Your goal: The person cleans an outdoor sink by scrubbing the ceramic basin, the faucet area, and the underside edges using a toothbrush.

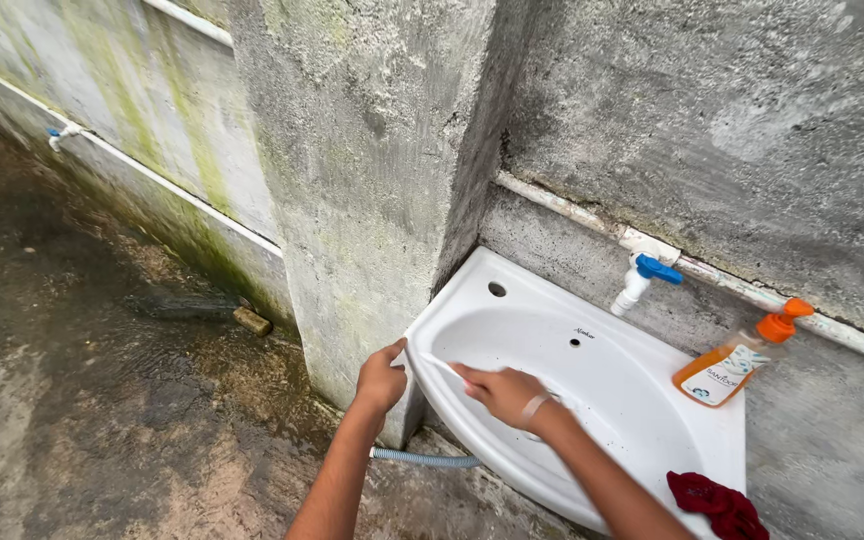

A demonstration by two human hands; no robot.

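Left hand (380,380): clenched on basin (652,420) rim at 9 o'clock | Right hand (502,392): pressed flat inside bowl, grip not discernible | Risk: soap bottle (737,358) at 3 o'clock could be toppled if basin were jolted.

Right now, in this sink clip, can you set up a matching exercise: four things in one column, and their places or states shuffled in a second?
Things:
1. left hand
2. right hand
3. orange soap bottle
4. red cloth

Places or states:
A. lies on the sink's near right corner
B. grips the sink's left rim
C. stands on the sink's back right ledge, below the wall pipe
D. rests flat inside the white sink basin

Pairs: 1-B, 2-D, 3-C, 4-A
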